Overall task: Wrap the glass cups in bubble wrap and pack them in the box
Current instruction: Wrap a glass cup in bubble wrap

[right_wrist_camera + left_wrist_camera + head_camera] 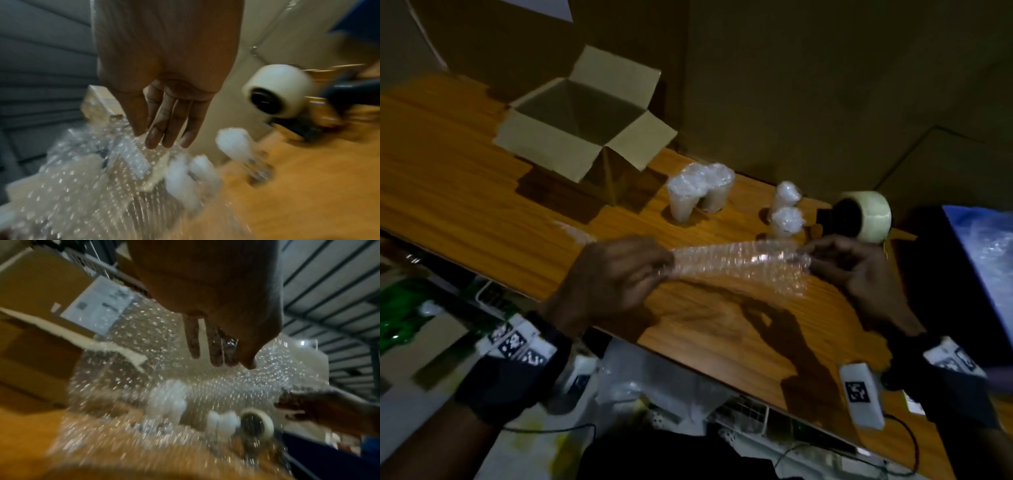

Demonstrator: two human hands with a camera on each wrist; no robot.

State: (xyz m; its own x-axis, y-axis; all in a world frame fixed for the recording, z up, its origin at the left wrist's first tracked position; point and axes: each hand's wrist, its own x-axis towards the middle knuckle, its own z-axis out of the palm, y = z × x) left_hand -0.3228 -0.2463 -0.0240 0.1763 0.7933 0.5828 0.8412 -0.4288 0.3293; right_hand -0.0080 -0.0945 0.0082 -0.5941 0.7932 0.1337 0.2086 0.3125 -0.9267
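Left hand (616, 274) and right hand (859, 270) each pinch an end of a bubble wrap sheet (739, 265) above the table's (465, 205) near edge — 4 wrapped cups (700, 190) stand behind, beside the open box (582, 116).

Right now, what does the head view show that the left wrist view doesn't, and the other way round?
Only the head view shows the open brown cardboard box's bare interior and both wrist-worn marker tags. Only the left wrist view shows a white printed label on a carton. Both show the clear bubble wrap sheet held between the left hand and right hand, the wrapped cups and the tape roll.
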